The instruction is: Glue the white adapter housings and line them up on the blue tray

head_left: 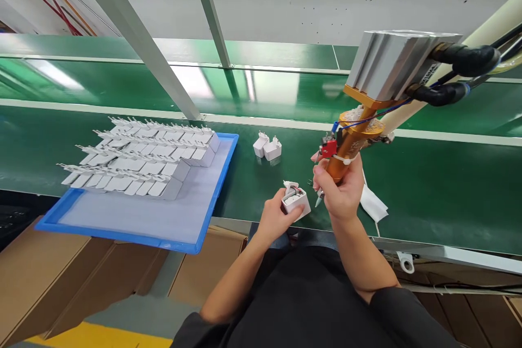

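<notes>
A white power adapter housing [300, 207] with its inside facing up and wires showing is held in my left hand [275, 220]. My right hand [341, 190] is wrapped around the orange barrel of a pneumatic dispensing gun [346, 155], which has a silver block on top and a red switch at its side. The gun's pale pointed nozzle [319, 198] tips down just right of the housing, apart from it. Two white adapters [267, 147] stand close together on the green bench beyond my left hand.
At the left, a blue-rimmed tray [204, 228] bears several rows of white adapters [142, 157] and overhangs the bench edge. A white face mask [373, 204] lies right of my right hand. Metal posts [134, 38] rise behind the green bench [448, 190]; cardboard boxes [61, 277] stand below.
</notes>
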Available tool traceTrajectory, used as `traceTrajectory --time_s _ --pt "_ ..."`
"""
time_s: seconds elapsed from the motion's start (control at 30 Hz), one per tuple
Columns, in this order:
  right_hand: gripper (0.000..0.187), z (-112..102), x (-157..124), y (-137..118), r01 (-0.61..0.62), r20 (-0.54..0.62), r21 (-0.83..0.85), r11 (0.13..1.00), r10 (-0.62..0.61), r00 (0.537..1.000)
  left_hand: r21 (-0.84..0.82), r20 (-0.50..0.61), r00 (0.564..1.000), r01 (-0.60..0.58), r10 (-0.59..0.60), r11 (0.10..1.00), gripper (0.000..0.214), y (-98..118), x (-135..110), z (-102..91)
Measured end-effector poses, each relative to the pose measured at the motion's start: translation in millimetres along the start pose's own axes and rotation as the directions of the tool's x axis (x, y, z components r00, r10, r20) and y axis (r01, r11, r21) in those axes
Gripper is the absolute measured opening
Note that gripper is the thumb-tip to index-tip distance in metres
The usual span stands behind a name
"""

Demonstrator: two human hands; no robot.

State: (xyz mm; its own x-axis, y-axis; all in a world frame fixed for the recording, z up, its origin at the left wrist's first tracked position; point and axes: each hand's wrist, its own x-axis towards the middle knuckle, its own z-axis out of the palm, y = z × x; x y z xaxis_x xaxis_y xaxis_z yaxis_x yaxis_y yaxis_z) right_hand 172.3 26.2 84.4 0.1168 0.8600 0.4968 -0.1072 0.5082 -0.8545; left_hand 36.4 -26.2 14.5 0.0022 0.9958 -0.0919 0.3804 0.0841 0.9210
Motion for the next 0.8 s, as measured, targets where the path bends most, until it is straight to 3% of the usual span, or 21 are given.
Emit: traceTrajectory --time_s 0.17,0.4,0.6,0.7,0.8 --pt "0.032 -10 3 3 0.021 -0.057 -0.068 0.998 -0.025 0.998 0.022 0.048 0.999 0.017 -0.018 1.000 0.029 -7 -1 -19.4" --pt "0.031 -19 5 4 0.020 -0.071 -0.090 0.996 -0.026 0.997 0.268 -0.021 0.995 -0.089 0.098 0.959 0.030 -21 8 -33.0" --pt "0.032 -25 6 7 0.016 -0.068 -0.075 0.997 -0.021 0.997 0.081 -0.002 1.000 -0.006 0.006 0.997 0.028 -19 22 -24.0" --pt "0.030 -27 5 8 0.023 -0.063 -0.066 0.998 -0.028 0.998 0.064 -0.058 0.993 -0.095 0.098 0.993 0.031 -21 26 -16.7" --pt "0.031 -30 4 8 0.020 -0.068 -0.077 0.997 -0.025 0.997 0.262 -0.080 0.949 -0.275 0.305 0.925 0.039 -22 23 -18.9"
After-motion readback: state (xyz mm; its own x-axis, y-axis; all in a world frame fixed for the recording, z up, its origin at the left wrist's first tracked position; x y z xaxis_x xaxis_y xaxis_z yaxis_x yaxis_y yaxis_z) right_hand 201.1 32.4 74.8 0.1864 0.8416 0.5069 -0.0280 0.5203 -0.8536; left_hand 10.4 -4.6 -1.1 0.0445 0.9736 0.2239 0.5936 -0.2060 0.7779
